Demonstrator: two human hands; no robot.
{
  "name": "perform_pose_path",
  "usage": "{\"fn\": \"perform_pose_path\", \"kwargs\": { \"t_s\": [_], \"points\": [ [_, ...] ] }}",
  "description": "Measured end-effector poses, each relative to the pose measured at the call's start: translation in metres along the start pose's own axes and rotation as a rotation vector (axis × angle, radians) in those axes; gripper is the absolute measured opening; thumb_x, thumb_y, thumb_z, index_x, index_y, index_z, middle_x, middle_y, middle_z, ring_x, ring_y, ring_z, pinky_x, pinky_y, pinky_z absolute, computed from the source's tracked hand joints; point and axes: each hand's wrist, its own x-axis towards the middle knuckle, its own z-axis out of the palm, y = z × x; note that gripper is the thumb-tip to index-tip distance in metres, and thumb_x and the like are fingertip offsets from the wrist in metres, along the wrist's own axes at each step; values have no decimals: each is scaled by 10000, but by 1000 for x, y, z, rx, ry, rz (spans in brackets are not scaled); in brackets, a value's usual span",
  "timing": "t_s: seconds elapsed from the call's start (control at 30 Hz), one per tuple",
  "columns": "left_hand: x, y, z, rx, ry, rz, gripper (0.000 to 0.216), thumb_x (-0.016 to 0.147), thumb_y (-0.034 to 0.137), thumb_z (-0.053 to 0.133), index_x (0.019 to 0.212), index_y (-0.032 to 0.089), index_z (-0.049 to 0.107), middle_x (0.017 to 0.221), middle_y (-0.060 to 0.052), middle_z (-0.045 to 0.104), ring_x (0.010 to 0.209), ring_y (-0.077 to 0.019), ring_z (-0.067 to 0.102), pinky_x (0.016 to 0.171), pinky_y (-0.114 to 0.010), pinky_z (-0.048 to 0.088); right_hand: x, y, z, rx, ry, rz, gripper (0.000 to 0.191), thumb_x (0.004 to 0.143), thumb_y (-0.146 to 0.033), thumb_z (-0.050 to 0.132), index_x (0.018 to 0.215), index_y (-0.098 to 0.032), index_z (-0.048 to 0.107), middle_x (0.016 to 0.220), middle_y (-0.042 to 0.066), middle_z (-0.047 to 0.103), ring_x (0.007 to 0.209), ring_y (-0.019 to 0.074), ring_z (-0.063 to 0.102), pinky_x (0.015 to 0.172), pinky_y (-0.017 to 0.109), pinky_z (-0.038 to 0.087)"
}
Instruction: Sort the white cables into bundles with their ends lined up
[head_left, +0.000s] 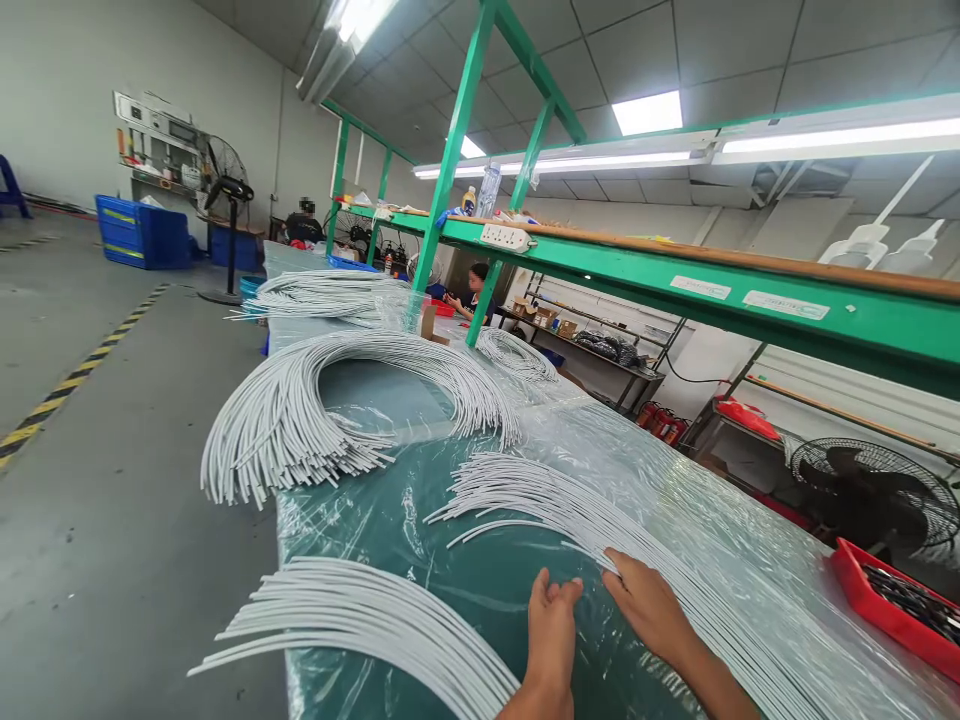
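Note:
My right hand (651, 605) is closed at the near edge of a fanned bundle of thin white cables (525, 485), its fingertips on one cable whose loose end sticks out to the left. Just left of it, my left hand (553, 625) is raised over the green table surface, fingers bent, with a gap between thumb and index finger and nothing visible between them. Another bundle of white cables (375, 610) curves across the front left, its ends reaching past the table edge. Beyond them lies a large coiled bundle of white cables (262, 420).
Clear plastic sheeting (675, 480) covers the table. More cable coils (322, 295) lie farther back. At the right are a red tray (847, 580) of dark parts and a black fan (862, 490). A green shelf frame (454, 150) rises from the table. Two people appear in the background.

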Motion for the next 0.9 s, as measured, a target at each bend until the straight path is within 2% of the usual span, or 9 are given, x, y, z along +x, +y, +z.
{"fn": "perform_pose_path", "kwargs": {
  "t_s": [0.1,0.2,0.33,0.47,0.53,0.6,0.77,0.83,0.9],
  "points": [
    [-16,26,3,-25,-209,163,679,624,329,661,1226,122,425,1282,-183,468,1191,-270,429,934,-315,376,-13,-8,-9,112,33,-89,290,853,-281,297,865,-192,572,843,67,633,793,216,578,683,290,397],
    [-32,50,3,2,-391,320,454,680,440,638,1026,149,594,1059,-120,621,1044,-240,531,900,-290,382,-25,-18,-11,211,46,-163,243,834,-289,335,792,-200,557,785,39,613,734,194,563,662,277,409],
    [-40,58,2,63,-404,413,366,772,462,538,928,139,609,886,-96,622,927,-235,532,880,-335,342,-34,-19,-21,456,202,-165,195,804,-355,459,852,-190,550,853,48,584,795,195,546,679,268,432],
    [-40,53,4,88,-424,453,328,824,466,453,835,160,569,727,-32,528,793,-184,481,826,-325,335,-39,-18,-48,721,502,-24,313,790,-469,515,710,-173,577,668,18,533,622,153,500,536,222,414],
    [-42,53,6,84,-483,450,358,829,499,416,754,167,526,636,5,433,665,-152,428,745,-310,374,-41,-26,-63,755,558,-7,330,782,-475,535,685,-167,603,618,7,521,562,131,465,497,214,399],
    [-46,55,7,91,-558,438,379,824,519,408,706,169,496,595,24,375,595,-134,380,678,-296,397,-42,-38,-74,813,537,-34,319,758,-473,573,735,-163,647,605,7,532,553,130,474,489,217,411],
    [-52,56,6,160,-660,455,358,832,469,438,690,153,528,585,15,411,591,-133,406,636,-268,375,-38,-64,-80,1000,279,-111,436,771,-505,551,1019,-153,622,488,-30,499,433,136,477,402,242,410],
    [-52,56,4,181,-664,470,345,849,443,423,727,151,559,588,12,446,605,-139,435,656,-270,369,-36,-66,-78,979,295,-121,405,803,-501,511,983,-154,617,490,-34,482,440,138,478,412,245,402],
    [-52,57,3,223,-632,477,336,861,426,410,783,154,590,630,-5,521,684,-157,490,728,-278,365,-36,-64,-76,868,423,-131,340,840,-476,468,858,-167,608,542,-25,481,497,134,482,471,243,395]
  ]
}}
